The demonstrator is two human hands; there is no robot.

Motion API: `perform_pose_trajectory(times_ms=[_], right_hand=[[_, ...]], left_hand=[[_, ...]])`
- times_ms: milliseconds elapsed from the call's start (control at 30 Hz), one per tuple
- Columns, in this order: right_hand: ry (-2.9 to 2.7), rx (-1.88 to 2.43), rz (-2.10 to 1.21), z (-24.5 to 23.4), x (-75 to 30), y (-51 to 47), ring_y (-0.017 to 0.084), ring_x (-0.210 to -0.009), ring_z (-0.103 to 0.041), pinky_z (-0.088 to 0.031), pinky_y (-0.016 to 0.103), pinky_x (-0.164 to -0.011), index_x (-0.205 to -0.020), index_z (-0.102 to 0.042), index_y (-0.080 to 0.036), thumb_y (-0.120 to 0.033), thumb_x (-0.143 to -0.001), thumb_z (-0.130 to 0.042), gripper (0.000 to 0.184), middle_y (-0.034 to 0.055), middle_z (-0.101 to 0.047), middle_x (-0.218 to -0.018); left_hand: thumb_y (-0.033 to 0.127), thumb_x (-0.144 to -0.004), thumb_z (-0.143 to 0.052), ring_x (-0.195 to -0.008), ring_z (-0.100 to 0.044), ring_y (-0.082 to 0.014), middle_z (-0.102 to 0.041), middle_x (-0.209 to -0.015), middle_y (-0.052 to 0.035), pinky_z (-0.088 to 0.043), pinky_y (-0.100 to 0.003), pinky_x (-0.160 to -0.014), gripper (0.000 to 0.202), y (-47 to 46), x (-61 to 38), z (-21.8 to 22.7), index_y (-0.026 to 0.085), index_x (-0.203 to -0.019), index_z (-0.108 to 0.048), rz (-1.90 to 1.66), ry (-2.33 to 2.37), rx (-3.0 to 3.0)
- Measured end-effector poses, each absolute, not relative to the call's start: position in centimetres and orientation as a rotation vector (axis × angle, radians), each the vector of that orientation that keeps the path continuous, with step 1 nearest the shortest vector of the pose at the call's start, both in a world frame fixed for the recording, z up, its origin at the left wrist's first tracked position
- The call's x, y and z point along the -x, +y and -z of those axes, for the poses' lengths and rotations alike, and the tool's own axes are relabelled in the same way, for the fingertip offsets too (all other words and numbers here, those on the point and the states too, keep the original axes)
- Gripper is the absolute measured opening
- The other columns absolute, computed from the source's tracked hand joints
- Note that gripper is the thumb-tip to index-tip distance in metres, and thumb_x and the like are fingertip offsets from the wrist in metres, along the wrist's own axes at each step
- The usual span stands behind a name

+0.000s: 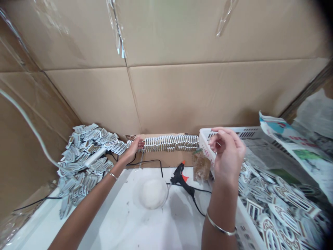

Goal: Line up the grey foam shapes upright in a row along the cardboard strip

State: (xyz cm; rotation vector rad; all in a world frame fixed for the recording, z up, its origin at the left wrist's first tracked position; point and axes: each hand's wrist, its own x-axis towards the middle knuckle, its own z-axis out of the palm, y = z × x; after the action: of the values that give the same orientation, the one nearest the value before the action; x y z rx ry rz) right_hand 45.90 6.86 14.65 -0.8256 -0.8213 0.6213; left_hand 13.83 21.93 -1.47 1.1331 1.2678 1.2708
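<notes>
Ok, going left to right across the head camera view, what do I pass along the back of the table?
White cable, heap of white cut-out pieces, left hand, row of cut-out pieces standing on edge, right hand, printed paper sheet

We see white pieces (pixel 169 143) with brown stripes, a black glue gun (pixel 180 177) with orange tip, and brown cardboard (pixel 166 97).

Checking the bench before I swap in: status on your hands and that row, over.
Left hand at the end of a row of small white-and-brown pieces. Right hand raised, fingers pinched, over a white plastic basket. Black glue-gun cord beside left wrist.
</notes>
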Motion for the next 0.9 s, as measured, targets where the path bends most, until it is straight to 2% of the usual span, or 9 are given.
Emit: perform_pose_trajectory(times_ms=[300,533,667,767,900], right_hand=[[-0.786,0.792,-0.578,-15.1,-46.6,6.4,0.008,-0.045,-0.046,-0.03,0.021,-0.045,-0.077,-0.068,-0.017,-0.024,-0.081,-0.06,0.012,-0.0024,-0.056,-0.051],[-0.775,0.759,-0.568,-15.2,-46.4,6.3,0.009,-0.045,-0.047,-0.03,0.021,-0.044,-0.076,-0.068,-0.016,-0.022,-0.081,-0.059,0.012,-0.0021,-0.056,-0.05],[-0.756,0.763,-0.524,-15.5,-46.0,6.2,0.011,-0.044,-0.046,-0.028,0.024,-0.044,-0.07,-0.067,-0.016,-0.025,-0.082,-0.058,0.018,-0.0004,-0.055,-0.049],[-0.704,0.749,-0.487,-15.6,-45.8,5.9,0.012,-0.045,-0.045,-0.027,0.028,-0.046,-0.062,-0.063,-0.018,-0.024,-0.083,-0.059,0.022,-0.0001,-0.052,-0.052],[-0.665,0.685,-0.436,-15.9,-45.4,5.3,0.013,-0.049,-0.041,-0.026,0.031,-0.047,-0.053,-0.051,-0.022,-0.021,-0.084,-0.057,0.032,-0.0004,-0.042,-0.053]], left_hand=[[0.083,-0.064,-0.06,-0.085,-0.068,-0.0237,-0.073,-0.089,-0.009,-0.052,-0.036,-0.079,0.075,18.9,-8.1,-0.4,0.015,-0.092,-0.064,-1.36,1.416,-1.176],[0.079,-0.076,-0.052,-0.097,-0.069,-0.0297,-0.074,-0.097,-0.0088,-0.054,-0.045,-0.089,0.066,8.7,-0.3,0.8,0.018,-0.1,-0.066,-1.332,1.683,-1.271],[0.065,-0.085,-0.051,-0.108,-0.062,-0.031,-0.068,-0.11,-0.0069,-0.05,-0.048,-0.097,0.046,3.0,1.8,1.5,0.026,-0.105,-0.063,-1.337,1.946,-1.53],[0.056,-0.089,-0.05,-0.112,-0.059,-0.0307,-0.062,-0.116,-0.0074,-0.049,-0.047,-0.098,0.033,1.0,2.7,2.4,0.029,-0.105,-0.059,-1.368,2.065,-1.766],[0.052,-0.09,-0.048,-0.116,-0.057,-0.0321,-0.061,-0.118,-0.0111,-0.046,-0.05,-0.101,0.033,0.9,3.9,3.6,0.027,-0.109,-0.057,-1.241,2.061,-1.995]])
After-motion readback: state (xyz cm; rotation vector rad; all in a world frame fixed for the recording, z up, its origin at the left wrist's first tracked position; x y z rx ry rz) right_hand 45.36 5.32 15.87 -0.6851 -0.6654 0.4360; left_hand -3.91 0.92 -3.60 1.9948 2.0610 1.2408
